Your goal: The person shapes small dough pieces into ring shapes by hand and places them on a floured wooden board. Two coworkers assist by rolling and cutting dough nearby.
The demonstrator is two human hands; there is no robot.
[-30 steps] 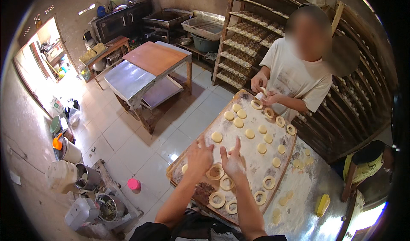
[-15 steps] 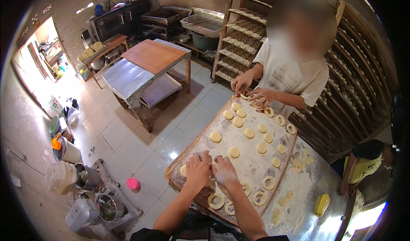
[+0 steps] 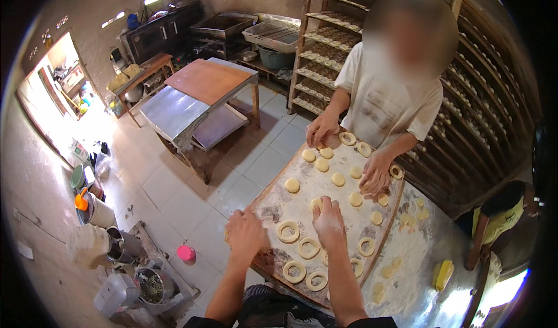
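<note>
Two hands work at the floured board (image 3: 273, 212): right hand (image 3: 328, 220), fingers together, presses a round dough disc (image 3: 315, 203) near five dough rings (image 3: 288, 231); left hand (image 3: 245, 232) loosely curled at its edge.

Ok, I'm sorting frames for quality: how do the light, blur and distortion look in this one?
Head view: strong fisheye, so the rack and the board edges bend toward a black rim; daylight blows out the doorway and the lower right corner; the left hand is slightly smeared, the right hand and dough rings fairly sharp.
</note>
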